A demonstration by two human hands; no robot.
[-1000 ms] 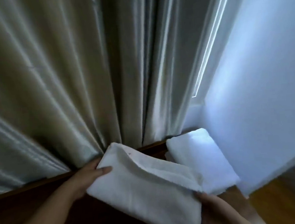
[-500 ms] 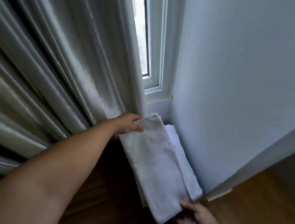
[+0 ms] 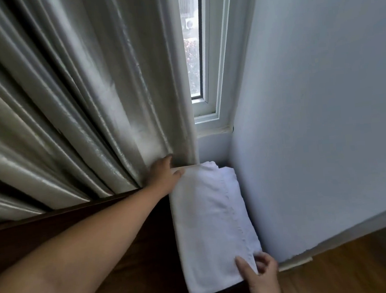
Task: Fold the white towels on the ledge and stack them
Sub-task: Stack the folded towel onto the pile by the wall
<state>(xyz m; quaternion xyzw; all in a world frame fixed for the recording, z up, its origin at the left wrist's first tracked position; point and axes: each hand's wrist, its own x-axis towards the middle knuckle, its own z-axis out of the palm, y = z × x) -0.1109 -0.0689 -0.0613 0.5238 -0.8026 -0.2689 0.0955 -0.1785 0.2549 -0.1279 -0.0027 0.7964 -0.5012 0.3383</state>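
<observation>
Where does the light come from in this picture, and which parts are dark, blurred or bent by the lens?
Head view: daylight enters through the window and brightens the curtain folds nearest it; the ledge stays dark; the towels look pale with faint detail; the wide lens bends the wall edges; the left hand and right hand look slightly soft.

Towels [image 3: 208, 226]: white cloth, matt, soft nap, stitched hem. Curtain [image 3: 78, 98]: satin-like fabric, silvery sheen. Ledge [image 3: 127, 257]: dark wood, smooth; wall [image 3: 324, 111]: matt paint.
</observation>
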